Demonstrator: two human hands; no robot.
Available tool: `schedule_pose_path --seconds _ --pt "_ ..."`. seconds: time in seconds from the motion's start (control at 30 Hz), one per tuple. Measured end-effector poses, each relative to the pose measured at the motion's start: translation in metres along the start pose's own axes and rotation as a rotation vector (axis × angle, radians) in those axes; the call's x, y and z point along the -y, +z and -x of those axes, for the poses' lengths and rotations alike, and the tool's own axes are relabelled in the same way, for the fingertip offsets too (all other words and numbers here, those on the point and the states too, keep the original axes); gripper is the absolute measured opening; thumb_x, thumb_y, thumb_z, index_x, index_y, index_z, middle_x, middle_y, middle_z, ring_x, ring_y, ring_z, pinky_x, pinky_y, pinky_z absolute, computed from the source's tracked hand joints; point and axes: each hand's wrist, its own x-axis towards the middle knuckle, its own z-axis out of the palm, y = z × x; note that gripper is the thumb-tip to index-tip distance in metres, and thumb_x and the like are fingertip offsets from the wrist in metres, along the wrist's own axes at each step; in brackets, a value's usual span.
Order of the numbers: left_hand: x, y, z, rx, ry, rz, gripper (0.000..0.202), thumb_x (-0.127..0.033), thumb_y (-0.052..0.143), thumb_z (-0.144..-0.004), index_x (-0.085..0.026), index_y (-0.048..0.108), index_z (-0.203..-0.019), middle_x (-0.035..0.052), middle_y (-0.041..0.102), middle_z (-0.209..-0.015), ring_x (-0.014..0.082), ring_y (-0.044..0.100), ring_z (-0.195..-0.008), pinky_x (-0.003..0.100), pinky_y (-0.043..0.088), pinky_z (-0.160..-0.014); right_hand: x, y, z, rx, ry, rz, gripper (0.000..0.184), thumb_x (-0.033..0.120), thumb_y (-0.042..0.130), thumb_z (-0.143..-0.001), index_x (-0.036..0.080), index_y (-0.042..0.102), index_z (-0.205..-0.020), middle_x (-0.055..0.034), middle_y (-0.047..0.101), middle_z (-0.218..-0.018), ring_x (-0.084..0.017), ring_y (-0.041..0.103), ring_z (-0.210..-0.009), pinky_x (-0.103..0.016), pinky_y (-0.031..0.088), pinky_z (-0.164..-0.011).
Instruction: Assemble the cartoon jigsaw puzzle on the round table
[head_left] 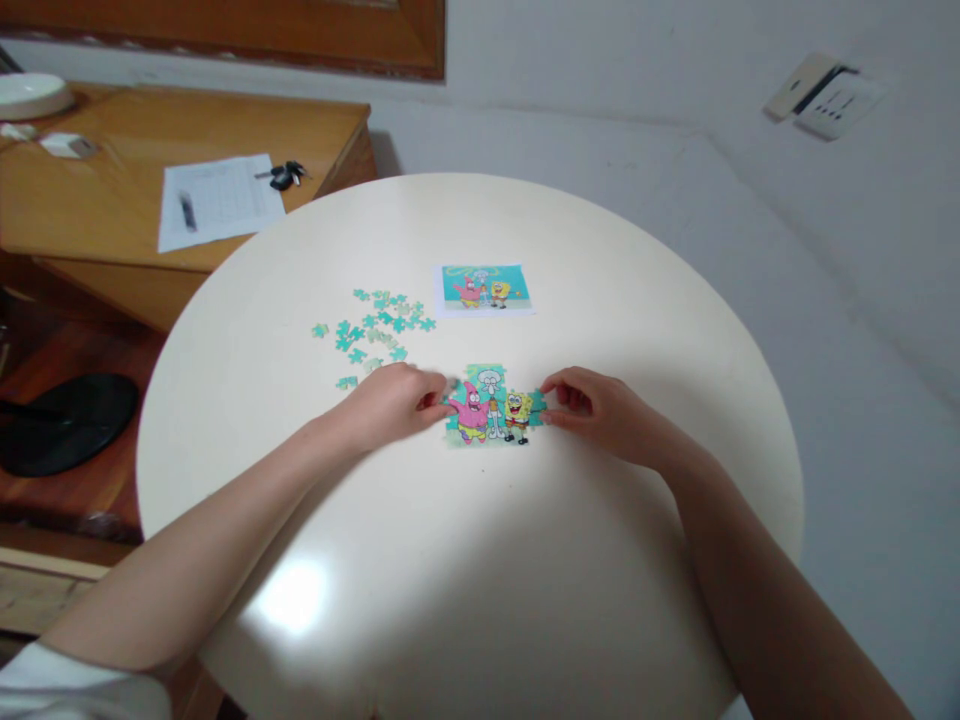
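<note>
A partly built cartoon jigsaw puzzle (pixel 491 405) lies near the middle of the round cream table (pixel 465 560). My left hand (pixel 397 400) rests at the puzzle's left edge, its fingers curled and pinched on a small puzzle piece at that edge. At the right edge sits my right hand (pixel 592 405), fingers pinched against the puzzle's border. Several loose teal pieces (pixel 375 330) are scattered behind my left hand. A small reference picture (pixel 484 288) of the same cartoon lies further back.
A wooden desk (pixel 97 200) stands at the back left, with a sheet of paper (pixel 217 200), keys (pixel 285 175) and a white dish (pixel 30 95) on it. A black round base (pixel 67 420) sits on the floor at left. White wall to the right.
</note>
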Motion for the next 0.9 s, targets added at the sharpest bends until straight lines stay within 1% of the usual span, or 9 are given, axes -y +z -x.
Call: schedule_pose_path --seconds 0.13,0.23,0.53,0.77,0.9 --pt "-0.0007 -0.002 -0.0004 0.021 -0.054 -0.017 0.026 -0.033 0.053 -0.085 -0.018 0.053 -0.064 -0.0001 0.052 -0.056 0.0115 0.041 -0.051 0.025 0.025 -0.051 -0.0004 -0.0001 0.0002 0.001 -0.006 0.01 0.018 0.031 0.06 -0.073 0.02 0.063 -0.087 0.0 0.056 -0.07 -0.013 0.048 -0.062 -0.025 0.038 -0.057" --pt "-0.0017 -0.0032 -0.0007 0.027 -0.066 -0.009 0.025 -0.033 0.052 -0.085 -0.018 0.054 -0.065 0.0002 0.053 -0.057 0.0115 0.042 -0.051 0.024 0.025 -0.051 -0.0008 0.0 0.0002 0.0 -0.01 0.011 0.019 0.031 0.06 -0.073 0.02 0.063 -0.088 0.0 0.056 -0.07 -0.013 0.048 -0.061 -0.025 0.038 -0.057" --pt "0.0003 -0.0026 -0.0007 -0.015 -0.078 -0.008 0.026 -0.032 0.05 -0.084 -0.018 0.053 -0.063 0.0002 0.053 -0.054 0.0107 0.04 -0.049 0.025 0.025 -0.05 0.0007 -0.0005 0.0007 0.003 -0.011 0.019 0.018 0.031 0.06 -0.073 0.02 0.062 -0.087 0.0 0.056 -0.07 -0.012 0.048 -0.061 -0.025 0.037 -0.056" --pt "-0.0003 -0.0039 -0.0009 -0.005 -0.157 -0.023 0.027 -0.034 0.047 -0.085 -0.018 0.057 -0.065 0.0014 0.053 -0.055 0.0127 0.042 -0.05 0.028 0.03 -0.054 0.0011 -0.0007 0.0008 0.004 -0.012 0.026 0.018 0.031 0.06 -0.073 0.019 0.062 -0.087 0.0 0.056 -0.07 -0.013 0.048 -0.061 -0.025 0.038 -0.057" --pt "0.0024 -0.0013 -0.0012 -0.038 -0.167 -0.023 0.027 -0.031 0.047 -0.085 -0.019 0.053 -0.062 0.0003 0.05 -0.053 0.0115 0.039 -0.048 0.028 0.027 -0.053 0.0027 -0.0014 0.0003 0.009 -0.008 0.029 0.018 0.03 0.059 -0.073 0.019 0.062 -0.087 0.0 0.056 -0.07 -0.013 0.048 -0.062 -0.025 0.038 -0.057"
